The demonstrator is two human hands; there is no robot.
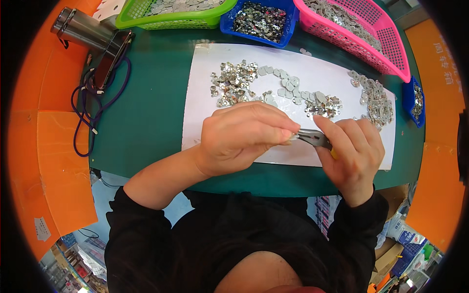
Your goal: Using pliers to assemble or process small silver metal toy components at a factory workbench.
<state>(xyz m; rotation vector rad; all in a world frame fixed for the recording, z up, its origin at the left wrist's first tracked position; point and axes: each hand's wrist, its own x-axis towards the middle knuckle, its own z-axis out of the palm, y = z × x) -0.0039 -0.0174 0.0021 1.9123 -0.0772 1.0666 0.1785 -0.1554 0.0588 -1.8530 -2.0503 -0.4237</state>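
My right hand is wrapped round a pair of pliers with grey metal jaws and a bit of yellow handle showing. Its jaws point left, toward the fingertips of my left hand. The left fingers are pinched on a small pale piece at the plier tips; its exact shape is mostly hidden. Both hands are above a white sheet. Beyond them lie shiny bent metal pieces, flat grey plates, another shiny cluster and a mixed pile at the right.
Along the far edge stand a green basket, a blue bin and a pink basket, all holding small parts. A smaller blue tray is at the right. A steel tumbler and dark cord lie left on the green table.
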